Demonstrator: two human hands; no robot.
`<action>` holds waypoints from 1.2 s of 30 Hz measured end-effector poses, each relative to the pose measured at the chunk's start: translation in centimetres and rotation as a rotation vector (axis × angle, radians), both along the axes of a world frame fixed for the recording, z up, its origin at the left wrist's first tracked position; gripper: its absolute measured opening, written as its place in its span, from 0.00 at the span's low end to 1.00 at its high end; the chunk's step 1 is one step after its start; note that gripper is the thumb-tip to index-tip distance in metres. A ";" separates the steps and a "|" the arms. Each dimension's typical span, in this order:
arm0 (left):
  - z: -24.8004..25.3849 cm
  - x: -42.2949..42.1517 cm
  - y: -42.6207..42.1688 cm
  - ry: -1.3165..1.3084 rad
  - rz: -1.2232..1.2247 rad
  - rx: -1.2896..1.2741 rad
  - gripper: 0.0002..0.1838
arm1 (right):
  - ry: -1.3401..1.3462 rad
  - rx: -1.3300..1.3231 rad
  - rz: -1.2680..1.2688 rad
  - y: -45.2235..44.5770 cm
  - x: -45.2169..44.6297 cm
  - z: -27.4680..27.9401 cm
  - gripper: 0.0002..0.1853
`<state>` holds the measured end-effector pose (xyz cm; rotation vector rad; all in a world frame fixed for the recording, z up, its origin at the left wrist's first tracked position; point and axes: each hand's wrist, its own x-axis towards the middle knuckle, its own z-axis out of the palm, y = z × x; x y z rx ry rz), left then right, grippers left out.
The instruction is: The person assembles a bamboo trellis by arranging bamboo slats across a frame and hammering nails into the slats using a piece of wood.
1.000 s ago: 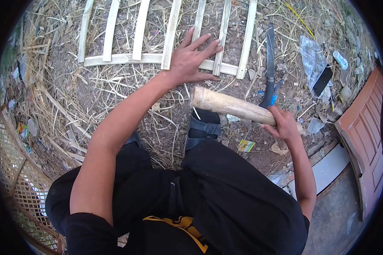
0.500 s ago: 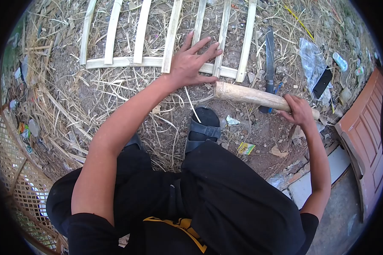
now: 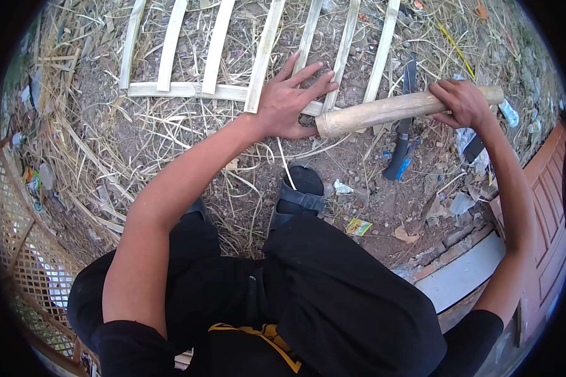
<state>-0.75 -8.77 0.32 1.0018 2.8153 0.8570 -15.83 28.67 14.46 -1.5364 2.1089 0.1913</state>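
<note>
My left hand [image 3: 289, 103] lies with fingers spread over pale bamboo slats [image 3: 264, 53]. The slats run away from me in a row, their near ends at a crosswise slat [image 3: 170, 90]. My right hand [image 3: 464, 102] is wrapped round a thick wooden stick [image 3: 383, 113] near its right end. The stick's left end is beside my left thumb and covers part of the crosswise slat. Beneath the stick lies a long knife [image 3: 394, 164] with a dark blade and handle, partly hidden by it.
Dry straw and shavings cover the dirt around my sandalled foot [image 3: 305, 191]. Clear plastic, a dark flat object [image 3: 473, 148] and a yellow strip [image 3: 456, 50] lie to the right. A brown panelled board [image 3: 547, 213] leans at the right edge, a woven lattice [image 3: 34, 257] at the left.
My right hand has swung the stick's right end up and away from me, showing more of the knife's handle. My left hand stays nearly in place on the slats.
</note>
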 end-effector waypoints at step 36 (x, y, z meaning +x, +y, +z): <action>-0.2 0.1 0.1 -0.036 0.020 0.040 0.60 | -0.246 -0.048 -0.043 0.0 3.3 -0.6 0.27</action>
